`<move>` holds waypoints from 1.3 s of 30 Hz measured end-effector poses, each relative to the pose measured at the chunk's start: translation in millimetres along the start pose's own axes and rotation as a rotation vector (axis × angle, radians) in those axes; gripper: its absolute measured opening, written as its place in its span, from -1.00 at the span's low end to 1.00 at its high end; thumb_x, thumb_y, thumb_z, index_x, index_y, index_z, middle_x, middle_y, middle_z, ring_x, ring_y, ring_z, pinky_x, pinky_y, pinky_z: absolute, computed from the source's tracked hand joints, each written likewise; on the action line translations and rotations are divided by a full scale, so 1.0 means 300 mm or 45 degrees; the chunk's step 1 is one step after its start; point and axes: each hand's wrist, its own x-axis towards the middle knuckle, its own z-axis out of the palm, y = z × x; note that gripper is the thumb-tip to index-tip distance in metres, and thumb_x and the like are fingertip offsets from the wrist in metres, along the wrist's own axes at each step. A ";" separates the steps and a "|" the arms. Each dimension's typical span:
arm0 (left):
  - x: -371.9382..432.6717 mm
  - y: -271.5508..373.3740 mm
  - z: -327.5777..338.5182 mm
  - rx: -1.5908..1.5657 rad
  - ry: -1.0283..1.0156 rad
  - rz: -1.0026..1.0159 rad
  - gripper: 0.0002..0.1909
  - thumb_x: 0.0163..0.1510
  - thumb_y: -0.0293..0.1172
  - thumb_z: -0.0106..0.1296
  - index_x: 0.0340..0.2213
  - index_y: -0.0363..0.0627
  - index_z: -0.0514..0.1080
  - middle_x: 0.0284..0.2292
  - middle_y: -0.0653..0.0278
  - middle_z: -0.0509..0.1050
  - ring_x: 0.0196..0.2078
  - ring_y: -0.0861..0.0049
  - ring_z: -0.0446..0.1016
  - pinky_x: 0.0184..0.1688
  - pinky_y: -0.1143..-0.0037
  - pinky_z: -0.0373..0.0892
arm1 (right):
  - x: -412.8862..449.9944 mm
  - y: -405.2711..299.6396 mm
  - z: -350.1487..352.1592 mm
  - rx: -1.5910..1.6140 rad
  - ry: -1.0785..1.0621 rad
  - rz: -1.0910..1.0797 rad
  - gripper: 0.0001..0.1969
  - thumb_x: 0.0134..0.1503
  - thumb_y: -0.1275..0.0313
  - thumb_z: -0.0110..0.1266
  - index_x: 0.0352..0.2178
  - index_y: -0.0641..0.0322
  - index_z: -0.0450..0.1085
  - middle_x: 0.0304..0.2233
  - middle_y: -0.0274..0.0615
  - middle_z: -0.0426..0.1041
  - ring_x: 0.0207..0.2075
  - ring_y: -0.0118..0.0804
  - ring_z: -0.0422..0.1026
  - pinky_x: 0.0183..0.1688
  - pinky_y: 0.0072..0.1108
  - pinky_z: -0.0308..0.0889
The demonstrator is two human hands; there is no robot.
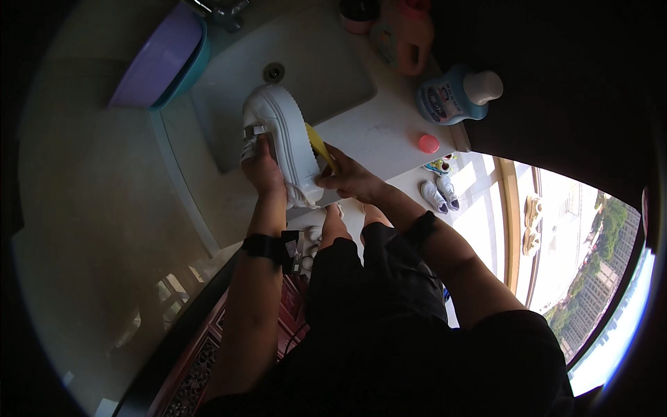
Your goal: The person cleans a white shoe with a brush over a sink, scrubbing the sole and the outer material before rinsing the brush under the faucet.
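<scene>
A white lace-up sneaker (285,140) with a thick sole is held up over the near edge of a sink basin (333,68), its side turned up towards me. My left hand (262,169) grips it at the laces and upper. In my right hand (354,174) is a yellow-handled tool (322,146), slanting along the sole. Its working end is hidden behind the shoe, so I cannot tell whether it touches the sole. The fingers of that hand are close to the shoe's lower end.
Nested purple and teal plastic basins (161,57) lean at the left, near a metal faucet (224,13). On the counter right of the sink stand an orange jug (404,39), a blue bottle (451,96) and a pink cap (429,143). Several shoes (440,194) lie on the floor.
</scene>
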 end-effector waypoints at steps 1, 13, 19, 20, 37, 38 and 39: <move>-0.008 0.008 0.005 0.104 0.025 -0.036 -0.63 0.06 -0.29 0.11 -0.29 -0.48 0.50 -0.32 0.08 0.56 -0.30 0.42 0.52 -0.23 0.44 0.38 | -0.008 -0.015 0.001 -0.087 0.079 0.024 -0.14 0.07 0.41 0.20 0.30 0.06 -0.15 -0.35 -0.28 0.34 -0.59 -0.57 0.15 -0.56 -0.74 0.12; -0.031 0.027 0.024 0.221 0.072 0.055 -0.61 0.08 -0.25 0.10 -0.35 -0.49 0.51 -0.39 0.05 0.57 -0.36 0.39 0.53 -0.27 0.41 0.38 | -0.144 0.157 0.078 -1.050 0.385 -0.982 -0.36 0.10 0.59 0.03 0.23 0.08 0.10 -0.11 0.18 0.44 -0.13 0.02 0.49 -0.03 -0.39 0.38; -0.042 0.033 0.043 0.064 0.005 0.085 -0.65 0.10 -0.28 0.08 -0.32 -0.47 0.49 -0.36 0.09 0.56 -0.34 0.43 0.51 -0.25 0.43 0.38 | 0.113 -0.111 0.066 -1.468 0.627 -0.920 -0.28 0.10 0.48 -0.04 0.28 -0.21 -0.05 -0.53 -0.04 0.48 -0.58 -0.04 0.50 -0.51 -0.30 0.44; -0.072 0.055 0.067 0.059 -0.014 0.068 -0.66 0.11 -0.30 0.07 -0.30 -0.46 0.49 -0.34 0.10 0.55 -0.33 0.44 0.50 -0.25 0.44 0.38 | 0.171 -0.161 0.045 -1.556 0.694 -0.893 -0.27 0.08 0.50 -0.03 0.28 -0.19 -0.05 -0.54 -0.05 0.48 -0.59 -0.04 0.50 -0.53 -0.30 0.44; -0.039 0.058 0.044 0.189 -0.146 0.178 -0.66 0.16 -0.29 -0.04 -0.31 -0.44 0.47 -0.36 0.04 0.55 -0.35 0.42 0.50 -0.24 0.45 0.37 | 0.216 -0.143 0.065 -1.188 0.713 -0.820 -0.42 0.20 0.47 -0.10 0.25 -0.06 0.03 -0.50 0.08 0.49 -0.48 0.14 0.49 -0.42 -0.23 0.41; -0.014 0.051 0.015 0.489 -0.279 0.289 -0.63 0.14 -0.23 -0.02 -0.33 -0.42 0.47 -0.40 -0.03 0.54 -0.37 0.34 0.53 -0.27 0.41 0.37 | 0.179 -0.101 0.055 -1.098 0.691 -0.793 -0.44 0.21 0.49 -0.11 0.24 -0.04 0.04 -0.46 0.12 0.50 -0.43 0.18 0.49 -0.38 -0.21 0.41; 0.009 0.048 -0.016 0.790 -0.404 0.400 -0.59 0.12 -0.17 0.00 -0.35 -0.41 0.48 -0.44 -0.11 0.54 -0.39 0.26 0.55 -0.30 0.38 0.38 | 0.118 -0.034 0.043 -0.982 0.659 -0.875 -0.42 0.20 0.55 -0.10 0.24 -0.02 0.03 -0.29 0.21 0.49 -0.34 0.17 0.51 -0.32 -0.26 0.42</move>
